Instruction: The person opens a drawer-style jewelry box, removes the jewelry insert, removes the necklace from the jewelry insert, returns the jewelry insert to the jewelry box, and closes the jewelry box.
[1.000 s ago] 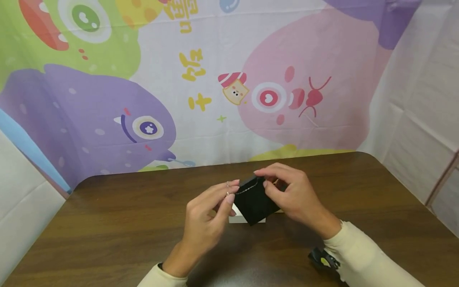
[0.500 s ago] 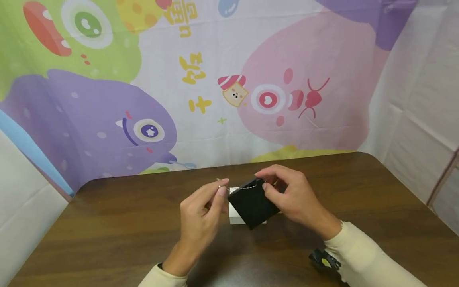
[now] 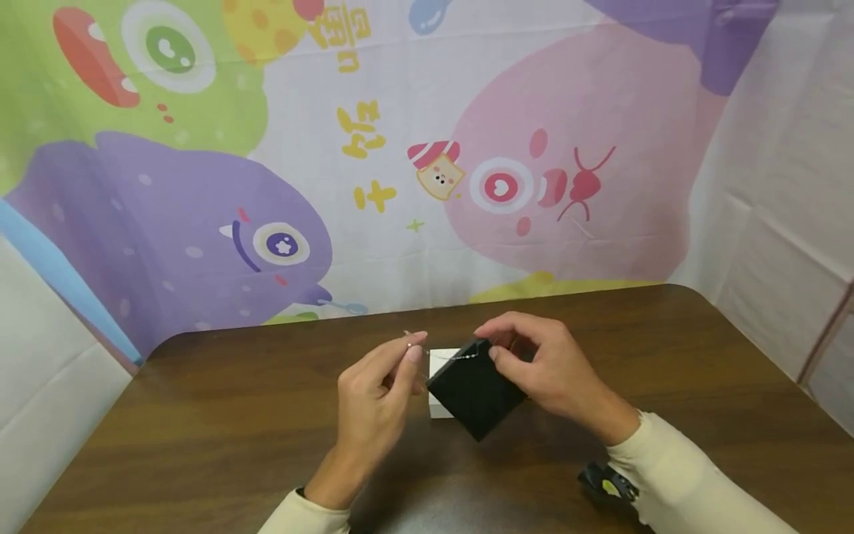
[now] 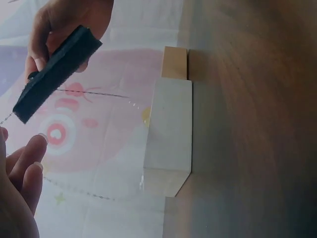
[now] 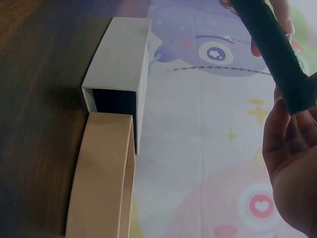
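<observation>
My right hand (image 3: 554, 363) grips a black square jewelry-box pad (image 3: 477, 400) by its upper corner, thumb on the near face. The pad is held tilted in the air, and its thick edge shows in both wrist views. A thin silver chain (image 3: 460, 357) runs across the pad's top corner to my left hand (image 3: 376, 393), which pinches it between thumb and index finger. Loose chain strands (image 4: 91, 93) also hang below the hands in the wrist views. Behind the pad in the head view, a white box sleeve (image 5: 121, 54) lies on the table, partly hidden.
A tan box drawer (image 5: 99, 168) lies at the open end of the white sleeve. The brown wooden table (image 3: 200, 430) meets a cartoon-printed cloth (image 3: 394, 259) at its back edge. A black wrist device (image 3: 607, 482) is at the right sleeve.
My left hand has moved left, away from the pad, and the chain between the hands now shows longer. The pad has lowered a little, uncovering more of the white sleeve.
</observation>
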